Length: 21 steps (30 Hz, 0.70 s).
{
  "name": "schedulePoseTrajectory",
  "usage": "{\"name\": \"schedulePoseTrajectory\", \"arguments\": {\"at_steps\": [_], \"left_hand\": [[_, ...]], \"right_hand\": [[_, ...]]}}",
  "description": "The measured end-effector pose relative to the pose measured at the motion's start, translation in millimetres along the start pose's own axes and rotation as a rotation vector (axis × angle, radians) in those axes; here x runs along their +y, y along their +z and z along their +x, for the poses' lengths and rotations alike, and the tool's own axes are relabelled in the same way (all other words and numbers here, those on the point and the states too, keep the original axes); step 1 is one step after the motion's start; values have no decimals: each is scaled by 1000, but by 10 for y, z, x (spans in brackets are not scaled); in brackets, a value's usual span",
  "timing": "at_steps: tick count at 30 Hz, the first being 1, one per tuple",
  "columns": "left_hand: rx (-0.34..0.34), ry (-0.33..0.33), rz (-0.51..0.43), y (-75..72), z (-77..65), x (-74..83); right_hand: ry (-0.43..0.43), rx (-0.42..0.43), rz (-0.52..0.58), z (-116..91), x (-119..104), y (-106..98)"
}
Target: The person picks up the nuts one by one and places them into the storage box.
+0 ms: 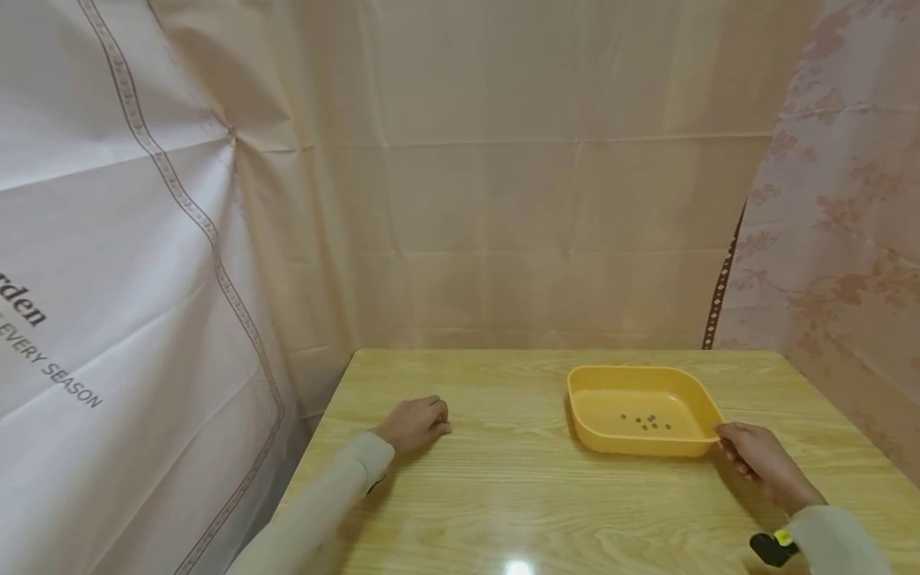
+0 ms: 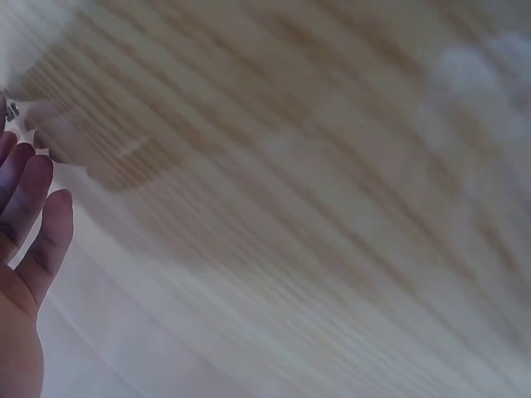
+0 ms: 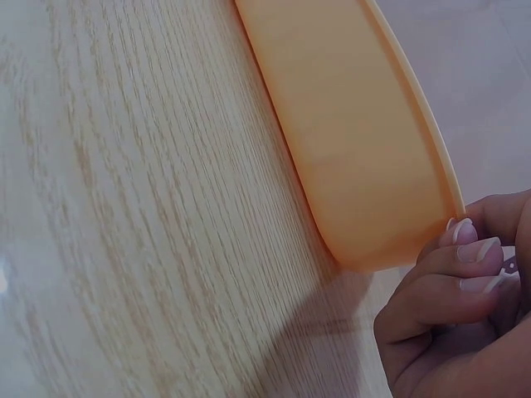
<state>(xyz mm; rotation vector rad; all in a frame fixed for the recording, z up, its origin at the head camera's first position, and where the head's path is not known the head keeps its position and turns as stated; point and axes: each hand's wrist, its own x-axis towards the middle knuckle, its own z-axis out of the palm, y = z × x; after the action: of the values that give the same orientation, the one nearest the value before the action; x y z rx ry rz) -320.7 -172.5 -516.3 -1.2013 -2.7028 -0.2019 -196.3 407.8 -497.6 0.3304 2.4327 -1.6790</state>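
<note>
A yellow plastic tray (image 1: 632,447) with rounded corners sits on the right half of the wooden table. Several small dark metallic pieces (image 1: 644,423), ring-like or nut-like, lie scattered on its floor. My right hand (image 1: 762,461) pinches the rim at the near right corner; in the right wrist view the fingertips (image 3: 477,251) curl in at the tray's edge. Well left of the tray, my left hand (image 1: 417,423) rests low over the table, fingers loosely curled. A tiny metallic bit (image 2: 12,111) shows by its fingers at the left wrist view's edge.
The wood-grained table (image 1: 489,479) fills the lower middle. Hanging cloths enclose it: a beige one (image 1: 503,200) behind, a printed white one (image 1: 144,279) on the left and a floral one (image 1: 855,239) on the right.
</note>
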Motion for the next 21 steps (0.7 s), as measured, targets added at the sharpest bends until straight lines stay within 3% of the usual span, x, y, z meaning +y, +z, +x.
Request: {"name": "schedulePoseTrajectory", "arguments": {"at_steps": [8, 21], "left_hand": [[12, -13, -23, -23, -66, -34], [39, 42, 31, 20, 19, -6]], "right_hand": [[21, 3, -8, -13, -4, 0], [28, -2, -10, 17, 6, -10]]}}
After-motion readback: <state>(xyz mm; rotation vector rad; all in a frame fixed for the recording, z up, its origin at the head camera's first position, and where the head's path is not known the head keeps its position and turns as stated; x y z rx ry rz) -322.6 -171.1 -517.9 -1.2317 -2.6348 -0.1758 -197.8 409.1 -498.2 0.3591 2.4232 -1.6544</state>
